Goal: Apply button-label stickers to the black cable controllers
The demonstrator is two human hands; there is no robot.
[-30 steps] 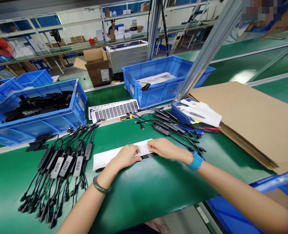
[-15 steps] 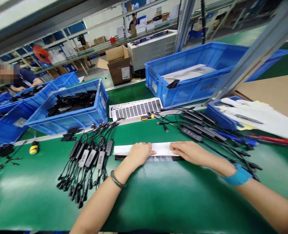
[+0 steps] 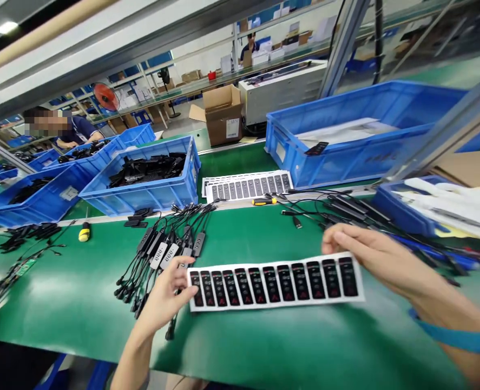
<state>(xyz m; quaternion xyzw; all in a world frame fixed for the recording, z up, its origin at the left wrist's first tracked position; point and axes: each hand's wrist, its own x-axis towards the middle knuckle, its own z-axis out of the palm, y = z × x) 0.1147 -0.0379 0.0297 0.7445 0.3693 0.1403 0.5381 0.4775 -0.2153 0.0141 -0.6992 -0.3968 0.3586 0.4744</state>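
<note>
A white-backed strip of black labels (image 3: pixel 275 284), printed with small red marks, is raised above the green bench with its face toward me. My left hand (image 3: pixel 172 292) pinches its left end, thumb in front and fingers behind. My right hand (image 3: pixel 359 252) is closed at the upper right corner of the strip, its fingertips partly behind the edge. Left of the strip lies a bunch of small grey control boxes (image 3: pixel 158 254) with black cables, partly covered by my left hand. More dark cabled boxes (image 3: pixel 347 208) lie beyond my right hand.
Label sheets (image 3: pixel 251 187) lie at the back, near a yellow screwdriver (image 3: pixel 264 201). A blue bin (image 3: pixel 142 192) holds black parts; a larger blue bin (image 3: pixel 345 162) holds sheets. Another yellow-handled screwdriver (image 3: pixel 84 233) stands left. A co-worker (image 3: pixel 81 130) sits at the far left.
The strip was folded or edge-on near the bench; now it is spread flat and its printed face shows. My hands have moved apart to its two ends. The view has shifted left.
</note>
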